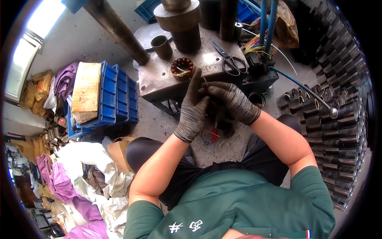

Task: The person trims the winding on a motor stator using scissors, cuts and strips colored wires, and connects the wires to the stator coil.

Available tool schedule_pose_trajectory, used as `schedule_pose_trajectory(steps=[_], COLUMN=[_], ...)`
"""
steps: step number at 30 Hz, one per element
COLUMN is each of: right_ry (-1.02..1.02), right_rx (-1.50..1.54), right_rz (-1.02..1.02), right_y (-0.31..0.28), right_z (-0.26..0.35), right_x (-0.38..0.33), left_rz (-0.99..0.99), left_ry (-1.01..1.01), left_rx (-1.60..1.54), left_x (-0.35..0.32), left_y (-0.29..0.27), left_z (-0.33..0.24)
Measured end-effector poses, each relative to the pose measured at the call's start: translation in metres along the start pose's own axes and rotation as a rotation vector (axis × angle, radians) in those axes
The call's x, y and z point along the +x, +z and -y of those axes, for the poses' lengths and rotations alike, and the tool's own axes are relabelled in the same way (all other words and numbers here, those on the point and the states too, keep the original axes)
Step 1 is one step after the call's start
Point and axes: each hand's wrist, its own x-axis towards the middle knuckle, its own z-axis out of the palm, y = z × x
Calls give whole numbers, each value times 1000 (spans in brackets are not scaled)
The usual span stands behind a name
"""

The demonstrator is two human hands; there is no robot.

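1. A seated worker in a green shirt (pixel 238 199) brings two gloved hands together at the front edge of a metal table (pixel 155 81).
2. The left hand (pixel 192 113) points its fingers up and away from the body; the right hand (pixel 235 101) bends inward, its fingertips meeting the left. Whether either grips anything cannot be told.
3. A wound ring (pixel 182 75), with red-brown coils and pale cord, sits on the table just beside the left fingertips; contact is unclear.
4. Behind the ring stands a metal cup (pixel 161 47); to the right lie black-handled scissors (pixel 225 56), slightly open.
5. At left, a carton (pixel 86 92) rests against blue crates (pixel 116 95).
6. At right, dark metal cylinders (pixel 342 143) stand in rows beyond a lever's round knob (pixel 333 113).
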Motion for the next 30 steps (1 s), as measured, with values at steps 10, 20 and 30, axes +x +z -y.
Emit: schedule_pose_trajectory(steps=[10, 20, 30], right_ry=[-17, 493, -84], right_rx=[-122, 35, -506], right_rz=[-12, 227, -138], right_y=[-31, -43, -38], right_z=[6, 11, 9], right_x=[-2, -10, 3], left_rz=[-157, 276, -334], left_ry=[378, 598, -138], left_rx=[903, 1156, 411], left_x=[7, 16, 46], left_y=[-12, -20, -43], left_z=[11, -31, -62])
